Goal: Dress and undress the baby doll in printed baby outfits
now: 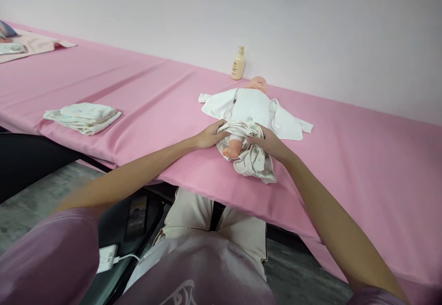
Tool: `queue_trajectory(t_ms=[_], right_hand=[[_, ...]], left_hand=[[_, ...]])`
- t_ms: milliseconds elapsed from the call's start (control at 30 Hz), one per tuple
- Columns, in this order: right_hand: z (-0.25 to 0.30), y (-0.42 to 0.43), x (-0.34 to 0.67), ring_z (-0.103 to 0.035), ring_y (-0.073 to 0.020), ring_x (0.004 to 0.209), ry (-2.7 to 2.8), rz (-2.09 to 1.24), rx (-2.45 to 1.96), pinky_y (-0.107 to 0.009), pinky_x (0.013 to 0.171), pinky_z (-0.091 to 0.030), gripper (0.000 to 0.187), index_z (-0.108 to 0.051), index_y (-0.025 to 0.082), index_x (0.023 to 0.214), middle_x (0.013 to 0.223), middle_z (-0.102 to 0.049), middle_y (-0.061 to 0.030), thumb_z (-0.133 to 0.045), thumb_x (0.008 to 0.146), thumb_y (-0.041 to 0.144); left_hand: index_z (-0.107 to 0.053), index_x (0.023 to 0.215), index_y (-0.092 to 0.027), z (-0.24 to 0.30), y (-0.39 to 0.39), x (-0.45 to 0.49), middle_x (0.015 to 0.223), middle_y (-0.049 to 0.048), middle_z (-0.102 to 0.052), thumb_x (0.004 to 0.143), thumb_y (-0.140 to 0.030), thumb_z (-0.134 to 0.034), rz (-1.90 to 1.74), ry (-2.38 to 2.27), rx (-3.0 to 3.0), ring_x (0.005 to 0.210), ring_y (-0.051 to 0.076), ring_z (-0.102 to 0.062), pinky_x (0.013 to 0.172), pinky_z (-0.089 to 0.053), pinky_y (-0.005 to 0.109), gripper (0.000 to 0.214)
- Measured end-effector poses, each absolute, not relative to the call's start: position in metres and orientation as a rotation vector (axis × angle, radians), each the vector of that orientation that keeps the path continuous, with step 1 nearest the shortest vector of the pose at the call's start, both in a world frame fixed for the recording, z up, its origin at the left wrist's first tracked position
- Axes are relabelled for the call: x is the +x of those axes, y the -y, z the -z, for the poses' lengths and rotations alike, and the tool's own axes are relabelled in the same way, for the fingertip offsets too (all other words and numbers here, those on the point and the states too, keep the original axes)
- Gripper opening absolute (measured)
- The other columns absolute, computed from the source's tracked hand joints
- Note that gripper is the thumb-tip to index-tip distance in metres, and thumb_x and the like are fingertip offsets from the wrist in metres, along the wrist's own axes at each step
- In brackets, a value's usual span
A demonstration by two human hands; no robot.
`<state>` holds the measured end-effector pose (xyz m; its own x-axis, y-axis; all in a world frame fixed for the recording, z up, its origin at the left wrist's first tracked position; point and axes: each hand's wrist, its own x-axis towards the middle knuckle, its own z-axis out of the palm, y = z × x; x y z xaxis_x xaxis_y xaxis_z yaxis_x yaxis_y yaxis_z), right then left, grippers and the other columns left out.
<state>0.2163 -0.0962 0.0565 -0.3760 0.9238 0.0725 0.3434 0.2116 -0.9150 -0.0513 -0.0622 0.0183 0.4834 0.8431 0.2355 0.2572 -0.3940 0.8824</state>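
A baby doll (257,84) lies on its back on the pink cover, head toward the wall. A white top (251,105) lies over its body, with the sleeves spread to both sides. Bunched around the doll's lower legs are white patterned baby pants (255,162); one foot (233,149) pokes out of the cloth. My left hand (211,135) grips the bunched edge on the left. On the right, my right hand (271,143) has its thumb inside the cloth and its fingers behind it. The doll's other foot is hidden.
A cream pump bottle (238,64) stands against the wall behind the doll. Folded patterned cloth (83,117) lies to the left on the pink-covered table (145,89). A dark chair below holds a phone (136,216) and a white charger (107,258) with a cable.
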Motion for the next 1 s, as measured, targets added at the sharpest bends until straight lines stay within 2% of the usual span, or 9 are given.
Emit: queue_trajectory(t_ms=[100,267,400,500,600,700,767,867,1000], right_hand=[[-0.059,0.100,0.225,-0.070,-0.0283,0.105,1.794,-1.232,-1.181,-0.041,0.091,-0.060,0.044,-0.074,0.026,0.121,0.109,-0.077,-0.0027,-0.082,0.087,0.053],[-0.060,0.104,0.234,-0.071,-0.0262,0.106,1.740,-1.300,-1.203,-0.040,0.095,-0.059,0.043,-0.078,0.027,0.118,0.111,-0.078,-0.0031,-0.078,0.093,0.062],[-0.058,0.104,0.237,-0.073,-0.0248,0.104,1.687,-1.286,-1.164,-0.040,0.099,-0.059,0.042,-0.079,0.026,0.112,0.110,-0.079,-0.0034,-0.084,0.089,0.061],[-0.054,0.104,0.234,-0.072,-0.0232,0.098,1.639,-1.234,-1.128,-0.039,0.093,-0.060,0.044,-0.077,0.027,0.114,0.107,-0.078,-0.0026,-0.085,0.087,0.061],[-0.050,0.103,0.230,-0.070,-0.0213,0.091,1.590,-1.201,-1.102,-0.036,0.085,-0.060,0.043,-0.075,0.028,0.113,0.100,-0.075,-0.0002,-0.087,0.086,0.059],[-0.050,0.103,0.229,-0.068,-0.0184,0.085,1.539,-1.250,-1.090,-0.032,0.080,-0.057,0.040,-0.074,0.028,0.109,0.096,-0.073,0.0015,-0.086,0.087,0.059],[-0.052,0.104,0.231,-0.067,-0.0175,0.082,1.537,-1.301,-1.112,-0.031,0.079,-0.056,0.040,-0.073,0.028,0.107,0.093,-0.072,0.0018,-0.085,0.088,0.060],[-0.058,0.106,0.237,-0.066,-0.0185,0.084,1.611,-1.337,-1.182,-0.032,0.082,-0.056,0.039,-0.071,0.026,0.101,0.093,-0.071,0.0010,-0.084,0.088,0.061],[-0.065,0.109,0.246,-0.059,-0.0174,0.075,1.798,-1.357,-1.239,-0.032,0.075,-0.052,0.042,-0.069,0.024,0.087,0.083,-0.065,0.0003,-0.080,0.092,0.064]], left_hand=[[-0.064,0.126,-0.016,-0.017,0.063,-0.057,0.133,0.0120,-0.071,0.094,-0.058,-0.067,-0.854,-0.873,1.868,0.126,0.033,-0.064,0.112,-0.051,0.047,0.052],[-0.068,0.123,-0.021,-0.017,0.058,-0.069,0.131,0.0091,-0.072,0.092,-0.049,-0.070,-0.803,-0.753,1.814,0.129,0.032,-0.063,0.114,-0.050,0.046,0.043],[-0.072,0.116,-0.020,-0.026,0.051,-0.068,0.128,0.0117,-0.072,0.098,-0.055,-0.058,-0.928,-0.776,1.910,0.120,0.031,-0.063,0.108,-0.051,0.045,0.042],[-0.075,0.111,-0.020,-0.047,0.048,-0.056,0.124,0.0122,-0.072,0.105,-0.058,-0.053,-1.029,-0.798,2.077,0.122,0.030,-0.060,0.112,-0.045,0.046,0.045],[-0.075,0.092,-0.020,-0.073,0.043,-0.038,0.099,0.0082,-0.070,0.103,-0.059,-0.061,-0.836,-0.692,2.190,0.099,0.027,-0.062,0.097,-0.049,0.042,0.043],[-0.064,0.073,-0.020,-0.092,0.034,-0.023,0.075,0.0016,-0.053,0.095,-0.059,-0.075,-0.594,-0.570,2.184,0.069,0.018,-0.052,0.069,-0.042,0.035,0.045],[-0.062,0.076,-0.021,-0.096,0.029,-0.017,0.070,-0.0018,-0.045,0.089,-0.056,-0.083,-0.537,-0.544,2.137,0.061,0.014,-0.043,0.062,-0.035,0.032,0.043],[-0.066,0.092,-0.022,-0.089,0.025,-0.019,0.066,-0.0052,-0.041,0.087,-0.056,-0.087,-0.571,-0.555,2.007,0.056,0.011,-0.037,0.059,-0.030,0.030,0.041],[-0.066,0.103,-0.021,-0.070,0.025,-0.033,0.067,-0.0043,-0.049,0.091,-0.062,-0.083,-0.681,-0.590,1.888,0.055,0.011,-0.041,0.057,-0.029,0.029,0.046]])
